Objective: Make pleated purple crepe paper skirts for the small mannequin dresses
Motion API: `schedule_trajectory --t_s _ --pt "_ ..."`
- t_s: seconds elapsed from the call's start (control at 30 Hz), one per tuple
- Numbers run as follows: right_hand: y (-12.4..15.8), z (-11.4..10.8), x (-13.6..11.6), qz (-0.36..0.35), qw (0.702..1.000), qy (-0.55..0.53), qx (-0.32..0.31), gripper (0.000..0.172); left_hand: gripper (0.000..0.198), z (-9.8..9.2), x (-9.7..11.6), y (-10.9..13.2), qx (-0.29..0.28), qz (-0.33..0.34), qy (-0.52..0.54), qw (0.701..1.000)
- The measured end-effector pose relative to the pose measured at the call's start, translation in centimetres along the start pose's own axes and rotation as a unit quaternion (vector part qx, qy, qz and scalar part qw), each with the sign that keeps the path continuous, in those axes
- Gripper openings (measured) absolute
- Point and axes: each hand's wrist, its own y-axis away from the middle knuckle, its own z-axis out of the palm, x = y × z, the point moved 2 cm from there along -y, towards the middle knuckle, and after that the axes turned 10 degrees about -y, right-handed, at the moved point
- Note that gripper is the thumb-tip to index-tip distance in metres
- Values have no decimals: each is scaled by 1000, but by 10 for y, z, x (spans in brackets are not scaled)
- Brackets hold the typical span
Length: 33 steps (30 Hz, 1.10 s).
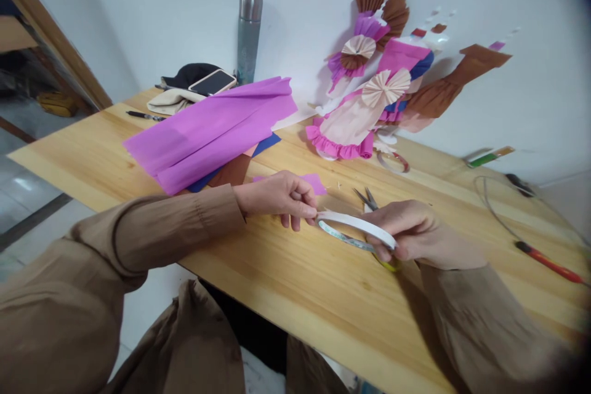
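Note:
My right hand (415, 231) grips the right side of a thin roll of white tape (357, 221), held above the wooden table. At the roll's left edge, the thumb and fingertips of my left hand (289, 197) are pinched together on the tape. A pair of scissors (367, 198) with yellow on its handle lies partly hidden behind my right hand. Just behind my left hand is a small purple paper piece (314, 183). A large folded sheet of purple crepe paper (217, 135) lies to the left, over brown paper (231, 172) and blue paper (268, 144).
Paper dresses with pleated fans (351, 117) lean against the wall. A grey flask (249, 37), a phone (213, 82) and a pen (145, 116) are at the back left. On the right lie a red-handled tool with a cable (554, 265) and a green item (489, 157).

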Motion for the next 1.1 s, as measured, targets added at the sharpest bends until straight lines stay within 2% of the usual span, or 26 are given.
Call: schedule_trajectory --t_s 0.13,0.43,0.6,0.67,0.77,0.87,1.0,1.1 --pt "-5 2 4 -18 1000 -14 -3 26 10 1 0 1 -25 3 48 999" --pt "-9 5 5 11 1000 -16 -25 29 16 2 -1 2 -11 11 61 998" --pt "-9 5 9 -54 998 -31 11 22 46 4 -2 5 -110 8 117 987" --pt "-11 6 8 -73 997 -25 26 20 43 5 -2 7 -141 3 137 980" --pt "-13 6 6 -79 995 -20 57 17 39 6 0 10 -154 14 161 975" --pt "-11 2 7 -42 990 14 133 21 37 5 5 10 -116 37 170 978" --pt "-5 -8 10 46 962 60 262 27 29 -1 12 10 -29 51 129 990" --pt "-3 -11 11 134 941 84 300 31 23 -5 16 11 20 58 73 995"
